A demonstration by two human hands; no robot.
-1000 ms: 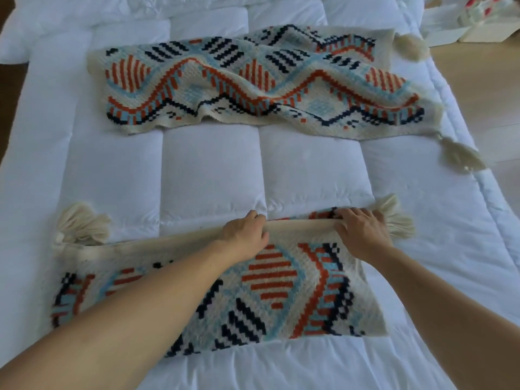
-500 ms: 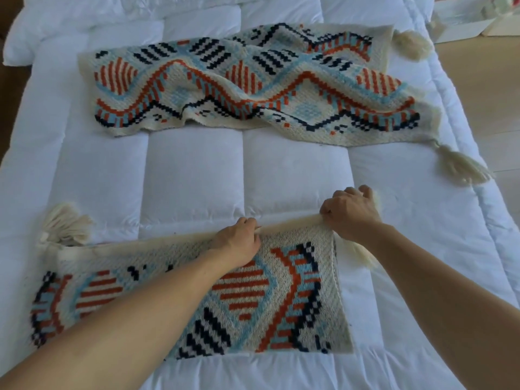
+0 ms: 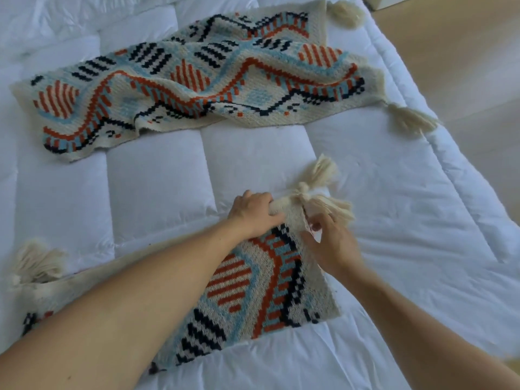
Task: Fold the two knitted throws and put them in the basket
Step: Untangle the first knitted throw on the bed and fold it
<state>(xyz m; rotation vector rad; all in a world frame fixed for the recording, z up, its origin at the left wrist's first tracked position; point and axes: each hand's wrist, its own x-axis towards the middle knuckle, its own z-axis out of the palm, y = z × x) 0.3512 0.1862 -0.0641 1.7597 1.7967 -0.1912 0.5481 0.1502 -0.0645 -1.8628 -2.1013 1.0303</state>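
Covering nearly the whole scene, a white quilted comforter (image 3: 157, 192) lies spread on a bed, with pale wooden floor (image 3: 450, 52) showing along its right edge. Two knitted throws rest on it, well apart.

The far throw (image 3: 197, 83) lies loosely folded and rumpled, its long axis running across the bed from lower left up toward the right edge. It is cream, patterned with orange, light-blue and navy zigzags and striped diamonds. One cream tassel (image 3: 409, 119) trails from its right corner near the comforter's edge, and another (image 3: 344, 12) sits at the far corner.

The near throw (image 3: 253, 291), in the same pattern, is folded into a long band lying across the bed close to the person, its right end angled away toward the middle of the comforter. Much of its length is hidden beneath the person's left forearm. A tassel (image 3: 36, 263) marks its left end; two more (image 3: 323, 192) splay from the far right corner.

At that corner both hands meet. The left hand (image 3: 253, 212) is curled palm-down around the cream folded edge, gripping it just beside the tassels. The right hand (image 3: 332, 243) pinches the throw's right edge between fingertips, directly below the tassels, the two hands almost touching.
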